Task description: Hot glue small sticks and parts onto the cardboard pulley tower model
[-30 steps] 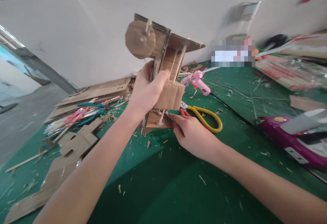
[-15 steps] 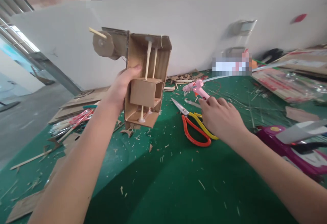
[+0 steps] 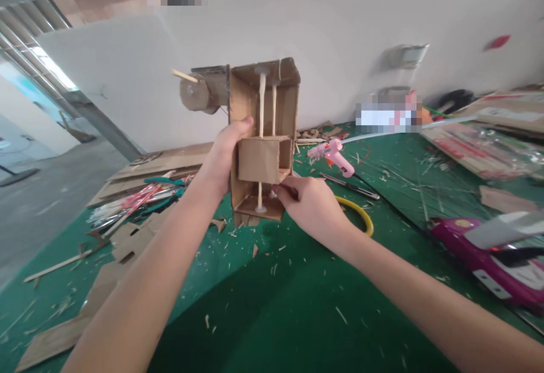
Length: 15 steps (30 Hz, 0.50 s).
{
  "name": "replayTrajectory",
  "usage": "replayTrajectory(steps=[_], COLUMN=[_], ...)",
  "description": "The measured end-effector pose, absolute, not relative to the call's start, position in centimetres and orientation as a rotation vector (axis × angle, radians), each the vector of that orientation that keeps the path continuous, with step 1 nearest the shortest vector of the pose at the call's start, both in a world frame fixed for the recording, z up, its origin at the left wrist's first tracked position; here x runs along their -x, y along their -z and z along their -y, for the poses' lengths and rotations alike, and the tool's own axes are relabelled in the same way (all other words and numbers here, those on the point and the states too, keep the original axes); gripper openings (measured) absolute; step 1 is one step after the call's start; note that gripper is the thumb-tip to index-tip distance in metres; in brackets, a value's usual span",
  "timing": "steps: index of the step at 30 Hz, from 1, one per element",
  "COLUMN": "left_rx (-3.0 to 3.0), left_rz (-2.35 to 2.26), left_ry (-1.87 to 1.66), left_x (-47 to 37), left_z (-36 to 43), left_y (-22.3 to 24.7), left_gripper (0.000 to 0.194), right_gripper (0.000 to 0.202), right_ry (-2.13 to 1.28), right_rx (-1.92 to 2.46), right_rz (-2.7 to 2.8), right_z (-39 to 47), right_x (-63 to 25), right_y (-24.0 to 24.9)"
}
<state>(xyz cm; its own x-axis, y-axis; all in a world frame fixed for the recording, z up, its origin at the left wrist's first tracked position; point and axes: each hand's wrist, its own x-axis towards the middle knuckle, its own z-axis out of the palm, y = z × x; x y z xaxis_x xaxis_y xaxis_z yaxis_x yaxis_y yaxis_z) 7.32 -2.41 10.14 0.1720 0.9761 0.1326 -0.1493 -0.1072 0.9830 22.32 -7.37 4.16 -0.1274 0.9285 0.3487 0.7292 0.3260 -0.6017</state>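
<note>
My left hand grips a cardboard model by its left wall and holds it upright above the table. The model is an open-fronted box with two wooden sticks running up inside. A small cardboard box sits on the sticks, and a cardboard drum with a short stick juts out at the upper left. My right hand is pinched at the lower right of the model, below the small box. Whatever lies between its fingertips is hidden. Whitish glue shows at the front stick's foot.
A pink glue gun lies behind my right hand, with a utility knife nearby. Yellow-handled scissors are partly covered by that hand. A purple-and-white device stands at right. Cardboard pieces and scraps litter the green table.
My right hand has let go of the glue gun, leaving it on the table, and moved left to the model's lower part. The model appears slightly farther right in view.
</note>
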Motion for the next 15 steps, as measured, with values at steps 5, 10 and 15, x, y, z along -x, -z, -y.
replayTrajectory(steps=[5,10,15], left_rx=[-1.27,-1.316,-1.371], left_rz=[-0.85,-0.857,-0.893], left_ry=[-1.337,-1.39,-1.506], left_x=[-7.9,-8.2,-8.4], left_z=[2.3,2.6,3.1], left_y=[-9.5,-9.5,-10.3], left_gripper=[0.039,0.039,0.036], right_gripper=[0.02,0.014,0.017], right_ry=[-0.289,-0.344,-0.388], right_rx=[1.562,1.616,1.542], right_rz=[1.758,1.763,1.865], right_z=[6.2,6.0,6.1], right_x=[-21.3,-21.4,-22.0], right_y=[-3.3,-3.2,-4.3])
